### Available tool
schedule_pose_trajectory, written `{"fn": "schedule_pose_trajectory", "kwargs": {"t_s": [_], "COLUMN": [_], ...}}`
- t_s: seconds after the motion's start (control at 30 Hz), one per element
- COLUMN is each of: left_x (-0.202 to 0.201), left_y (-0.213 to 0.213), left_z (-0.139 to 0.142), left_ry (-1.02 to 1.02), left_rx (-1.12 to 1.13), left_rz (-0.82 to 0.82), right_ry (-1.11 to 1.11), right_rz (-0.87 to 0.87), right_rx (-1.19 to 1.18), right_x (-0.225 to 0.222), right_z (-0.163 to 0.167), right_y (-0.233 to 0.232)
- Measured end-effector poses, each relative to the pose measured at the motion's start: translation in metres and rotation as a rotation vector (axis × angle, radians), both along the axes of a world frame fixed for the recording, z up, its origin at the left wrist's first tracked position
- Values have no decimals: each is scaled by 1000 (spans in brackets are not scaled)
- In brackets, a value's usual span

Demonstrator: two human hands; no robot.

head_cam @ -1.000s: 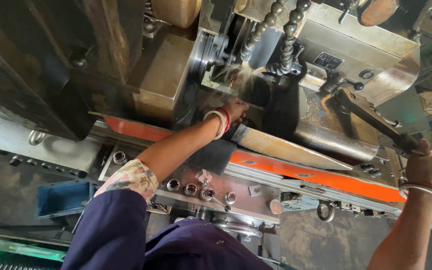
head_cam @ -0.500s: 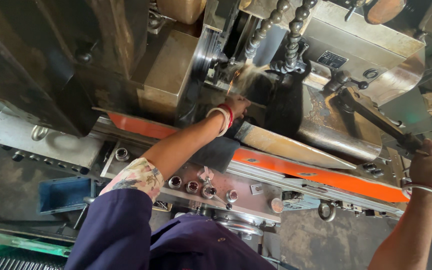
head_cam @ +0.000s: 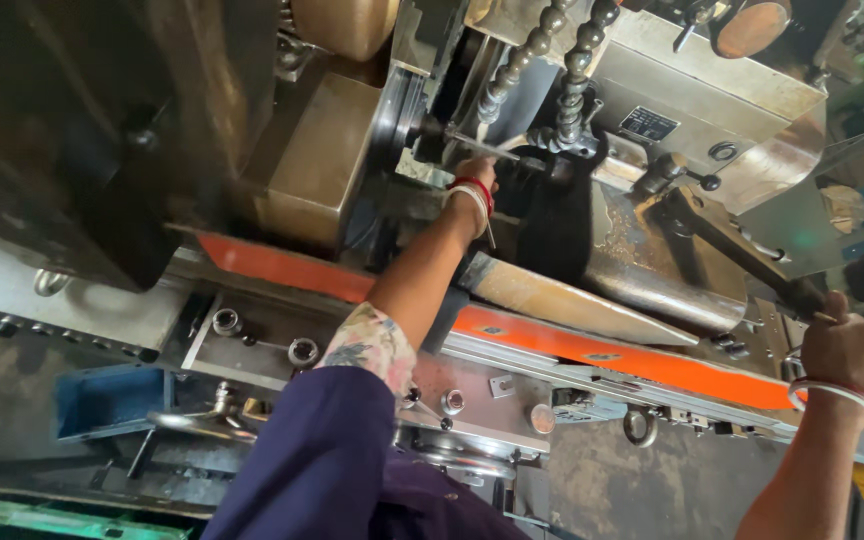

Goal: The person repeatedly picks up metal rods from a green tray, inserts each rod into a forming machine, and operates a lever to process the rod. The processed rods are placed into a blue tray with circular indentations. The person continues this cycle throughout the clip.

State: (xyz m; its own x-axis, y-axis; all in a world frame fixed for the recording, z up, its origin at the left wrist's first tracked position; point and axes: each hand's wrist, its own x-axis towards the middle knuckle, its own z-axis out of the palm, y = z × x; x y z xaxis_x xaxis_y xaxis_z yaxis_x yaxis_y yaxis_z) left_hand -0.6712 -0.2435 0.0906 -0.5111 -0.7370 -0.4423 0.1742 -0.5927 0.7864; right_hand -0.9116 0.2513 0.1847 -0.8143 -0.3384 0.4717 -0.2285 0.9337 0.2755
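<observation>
The left hand (head_cam: pixel 476 172), wrist ringed with red and white bangles, reaches deep into the machine and pinches a thin grey metal rod (head_cam: pixel 482 147) that juts from the round steel chuck (head_cam: pixel 407 125) just left of its fingers. Well off to the right, the right hand (head_cam: pixel 849 348) is fisted tight around the end of a long dark metal lever (head_cam: pixel 737 248) that slants up towards the grey machine housing (head_cam: pixel 717 110).

Concealed and cropped regions of the machine view.

The fingers of the left hand (head_cam: pixel 476 172) are hidden behind the thin metal rod (head_cam: pixel 482 147) near the chuck; their grip cannot be told. The right hand (head_cam: pixel 850 352) covers the end of the dark lever (head_cam: pixel 737 252). The right forearm is cut off by the lower edge, and the machine top by the upper edge.
</observation>
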Motion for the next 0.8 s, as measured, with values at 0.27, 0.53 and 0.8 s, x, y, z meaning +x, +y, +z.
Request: {"fn": "schedule_pose_trajectory", "kwargs": {"t_s": [0.27, 0.53, 0.8], "left_x": [-33, -50, -39], "left_y": [-21, -35, -36], "left_z": [11, -16, -22], "left_ry": [96, 198, 190], "left_rx": [211, 129, 265], "left_rz": [211, 273, 121], "right_ry": [14, 50, 36], "right_rz": [-63, -59, -88], "right_rx": [-18, 32, 44], "right_x": [10, 6, 11], "right_z": [3, -5, -3], "right_y": [0, 8, 6]}}
